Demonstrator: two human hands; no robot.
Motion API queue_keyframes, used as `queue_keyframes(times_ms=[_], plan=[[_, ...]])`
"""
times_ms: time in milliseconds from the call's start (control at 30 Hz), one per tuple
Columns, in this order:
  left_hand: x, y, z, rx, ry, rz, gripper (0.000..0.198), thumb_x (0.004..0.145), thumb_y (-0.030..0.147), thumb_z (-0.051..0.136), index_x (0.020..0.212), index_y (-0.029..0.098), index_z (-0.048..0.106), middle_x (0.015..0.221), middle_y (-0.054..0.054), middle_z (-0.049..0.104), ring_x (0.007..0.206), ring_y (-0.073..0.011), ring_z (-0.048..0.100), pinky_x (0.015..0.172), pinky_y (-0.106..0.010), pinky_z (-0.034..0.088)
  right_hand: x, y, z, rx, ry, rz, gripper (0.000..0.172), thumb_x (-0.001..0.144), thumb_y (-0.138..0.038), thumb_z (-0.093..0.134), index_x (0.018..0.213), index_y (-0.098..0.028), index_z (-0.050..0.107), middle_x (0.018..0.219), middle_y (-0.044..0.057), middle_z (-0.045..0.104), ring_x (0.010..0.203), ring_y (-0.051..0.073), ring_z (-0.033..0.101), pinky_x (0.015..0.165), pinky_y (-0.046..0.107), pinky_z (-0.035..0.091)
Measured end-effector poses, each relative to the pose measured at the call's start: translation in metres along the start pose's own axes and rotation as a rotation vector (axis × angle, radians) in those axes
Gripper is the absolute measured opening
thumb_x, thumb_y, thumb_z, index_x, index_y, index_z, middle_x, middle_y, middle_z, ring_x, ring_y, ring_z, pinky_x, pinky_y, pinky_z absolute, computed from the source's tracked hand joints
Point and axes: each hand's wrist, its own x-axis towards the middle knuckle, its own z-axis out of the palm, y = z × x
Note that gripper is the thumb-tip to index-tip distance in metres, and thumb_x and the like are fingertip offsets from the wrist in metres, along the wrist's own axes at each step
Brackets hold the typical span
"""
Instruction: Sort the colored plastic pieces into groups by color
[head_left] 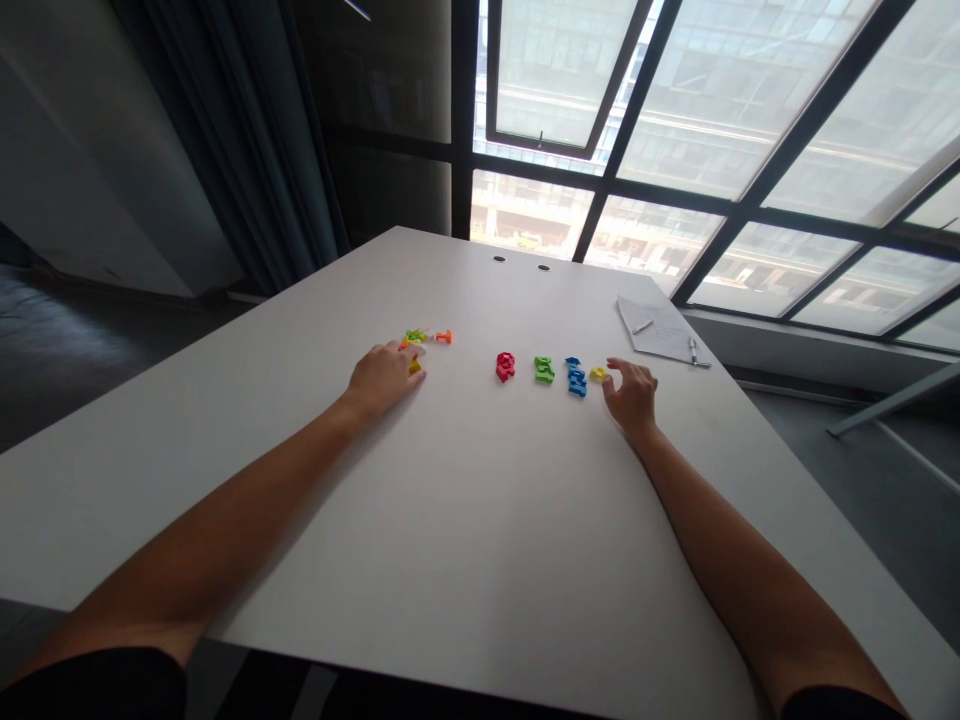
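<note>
My left hand (384, 376) lies on the white table (465, 480), its fingers curled over a small yellow piece (414, 367) beside a little pile of green, yellow and orange pieces (426, 337). My right hand (632, 392) rests further right, fingers bent, its fingertips at a small yellow piece (598, 374). Between the hands a red piece (505, 366), a green piece (544, 369) and a blue piece (575, 376) stand in a row.
A sheet of paper (654, 328) with a pen (693, 350) on it lies at the table's far right. Two cable holes (520, 263) sit near the far edge. A large window rises behind the table, with a dark curtain at the left.
</note>
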Motion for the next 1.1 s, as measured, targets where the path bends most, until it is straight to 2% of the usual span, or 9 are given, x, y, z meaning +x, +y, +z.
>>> queue_keyframes(times_ms=[133,233,433,533,633,733,933,1033,1100], plan=[[0.002,0.009,0.002,-0.145,-0.029,0.102,0.036,0.091,0.041,0.062,0.119,0.019,0.072,0.115,-0.015,0.072,0.104,-0.0336,0.067,0.095,-0.042,0.052,-0.004,-0.032,-0.012,0.031,0.021,-0.185,0.027,0.098,-0.021,0.052,0.117,-0.019,0.072,0.11,0.013,0.077,0.115,0.032,0.063,0.103,0.048,0.04],[-0.003,0.027,-0.001,-0.33,-0.123,0.237,0.041,0.089,0.039,0.065,0.126,0.022,0.07,0.119,-0.012,0.073,0.11,-0.0318,0.067,0.097,-0.04,0.052,-0.013,-0.066,-0.016,0.14,-0.034,-0.376,0.027,0.099,-0.018,0.056,0.12,-0.021,0.072,0.109,0.012,0.077,0.113,0.031,0.064,0.104,0.049,0.042],[-0.028,0.08,-0.001,-0.723,-0.363,0.485,0.078,0.086,0.048,0.076,0.154,0.024,0.046,0.125,-0.009,0.074,0.115,-0.0277,0.069,0.1,-0.036,0.051,-0.043,-0.128,-0.024,0.453,-0.4,-0.703,0.054,0.1,-0.026,0.066,0.153,-0.028,0.055,0.144,0.011,0.067,0.131,0.032,0.06,0.109,0.052,0.047],[-0.037,0.096,0.006,-0.838,-0.384,0.515,0.088,0.087,0.045,0.076,0.162,0.025,0.034,0.126,-0.008,0.075,0.111,-0.0245,0.07,0.098,-0.034,0.051,-0.05,-0.14,-0.028,0.522,-0.486,-0.763,0.044,0.103,-0.027,0.065,0.147,-0.029,0.062,0.139,0.01,0.071,0.133,0.03,0.06,0.111,0.051,0.047],[-0.039,0.103,0.012,-0.887,-0.378,0.446,0.081,0.088,0.037,0.072,0.161,0.024,0.037,0.116,-0.004,0.079,0.086,-0.0191,0.07,0.086,-0.031,0.053,-0.048,-0.136,-0.027,0.531,-0.497,-0.725,0.022,0.106,-0.027,0.063,0.123,-0.027,0.076,0.114,0.009,0.079,0.119,0.028,0.067,0.105,0.049,0.049],[-0.04,0.103,0.012,-0.879,-0.34,0.392,0.063,0.088,0.033,0.069,0.149,0.023,0.054,0.109,-0.003,0.08,0.077,-0.0172,0.066,0.079,-0.03,0.053,-0.038,-0.123,-0.026,0.58,-0.593,-0.651,0.02,0.105,-0.028,0.063,0.117,-0.024,0.078,0.111,0.01,0.079,0.103,0.025,0.071,0.095,0.042,0.054],[-0.041,0.102,0.009,-0.786,-0.254,0.515,0.034,0.093,0.032,0.065,0.125,0.023,0.073,0.113,-0.005,0.077,0.103,-0.0226,0.068,0.093,-0.034,0.052,-0.013,-0.088,-0.043,0.587,-0.871,-0.451,0.026,0.093,-0.034,0.073,0.116,-0.023,0.077,0.113,0.009,0.076,0.09,0.021,0.072,0.085,0.035,0.059],[-0.042,0.102,0.01,-0.764,-0.238,0.531,0.029,0.094,0.032,0.063,0.119,0.024,0.075,0.112,-0.006,0.075,0.105,-0.0235,0.068,0.095,-0.034,0.052,0.003,-0.063,-0.057,0.52,-0.996,-0.271,0.045,0.081,-0.037,0.082,0.122,-0.023,0.073,0.111,0.008,0.076,0.089,0.022,0.073,0.081,0.034,0.06],[-0.041,0.103,0.011,-0.753,-0.234,0.533,0.028,0.094,0.032,0.063,0.117,0.024,0.076,0.111,-0.007,0.074,0.105,-0.0238,0.068,0.095,-0.034,0.052,0.013,-0.041,-0.064,0.428,-1.04,-0.202,0.04,0.078,-0.037,0.083,0.114,-0.023,0.075,0.101,0.007,0.077,0.086,0.023,0.073,0.078,0.035,0.06]])
